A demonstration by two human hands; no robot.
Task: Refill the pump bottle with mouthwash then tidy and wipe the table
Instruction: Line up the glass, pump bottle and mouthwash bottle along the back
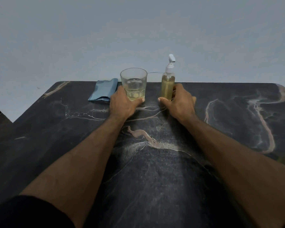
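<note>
While both hands reach to the far edge of the desk [155, 178], we see each one wrapped round a container.

From the head view we see the left hand [122, 104] gripping the base of a clear glass [134, 83] holding a little pale yellow liquid, thumb curled across its front. We see the right hand [179, 101] gripping the lower part of the upright pump bottle [167, 84], nearly full of yellowish mouthwash, white pump on top. Glass and bottle stand near each other, apart. We note a folded blue cloth [104, 92] lying just left of the glass, beside the left hand, on the dark marbled surface.
</note>
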